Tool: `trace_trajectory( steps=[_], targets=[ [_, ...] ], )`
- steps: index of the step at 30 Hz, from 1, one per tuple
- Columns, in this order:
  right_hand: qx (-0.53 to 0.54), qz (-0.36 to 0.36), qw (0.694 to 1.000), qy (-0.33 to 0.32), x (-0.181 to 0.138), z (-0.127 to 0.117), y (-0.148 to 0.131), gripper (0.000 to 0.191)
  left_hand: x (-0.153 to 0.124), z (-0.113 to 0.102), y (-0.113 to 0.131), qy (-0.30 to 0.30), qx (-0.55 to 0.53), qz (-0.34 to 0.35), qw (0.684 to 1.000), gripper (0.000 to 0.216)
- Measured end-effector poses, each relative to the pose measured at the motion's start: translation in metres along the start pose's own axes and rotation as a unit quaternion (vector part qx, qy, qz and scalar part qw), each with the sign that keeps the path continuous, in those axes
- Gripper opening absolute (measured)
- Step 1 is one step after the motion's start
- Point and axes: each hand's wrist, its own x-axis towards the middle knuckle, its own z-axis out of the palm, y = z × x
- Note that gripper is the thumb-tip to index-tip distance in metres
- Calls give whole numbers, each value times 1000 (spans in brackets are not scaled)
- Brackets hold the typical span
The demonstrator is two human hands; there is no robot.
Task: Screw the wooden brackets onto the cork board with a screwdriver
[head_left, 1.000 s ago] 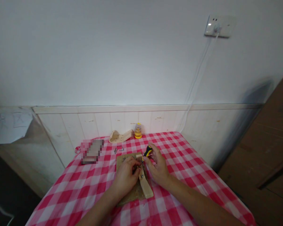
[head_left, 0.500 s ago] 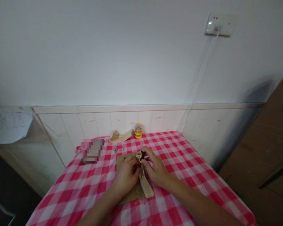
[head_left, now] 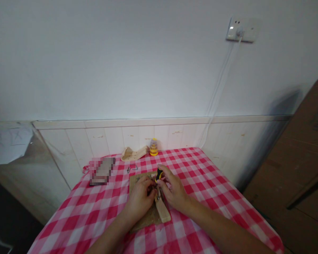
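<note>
A small black-and-yellow screwdriver (head_left: 159, 174) stands nearly upright in my right hand (head_left: 175, 188), its handle between the thumb and fingers. Its tip is hidden by my fingers. My left hand (head_left: 141, 195) is closed beside it, fingertips bent at the far part of a pale wooden piece (head_left: 163, 211). Whether those fingers pinch the wood or a small part on it is hidden. A bit of metal shows on the wood between my hands. Under both lies a brownish flat board (head_left: 141, 225).
On the red-and-white checked cloth (head_left: 196, 225) are small metal parts (head_left: 132, 168), a curved wooden piece (head_left: 134, 154), a yellow-based bit container (head_left: 153, 147) and a blurred-out flat object (head_left: 102, 171). A cardboard box (head_left: 291, 169) leans at the right; the wall stands behind.
The whole view has shifted slightly, so things appear a little further left. Both hands keep the same grip, and the screwdriver leans slightly more to the right at its top.
</note>
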Motion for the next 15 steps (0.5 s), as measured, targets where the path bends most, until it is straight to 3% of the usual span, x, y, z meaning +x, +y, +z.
trace_trajectory(
  steps=[15],
  targets=[
    [2, 7, 1000, 19, 3, 1, -2, 51, -1, 0, 1, 3, 1, 2, 1000, 13]
  ],
)
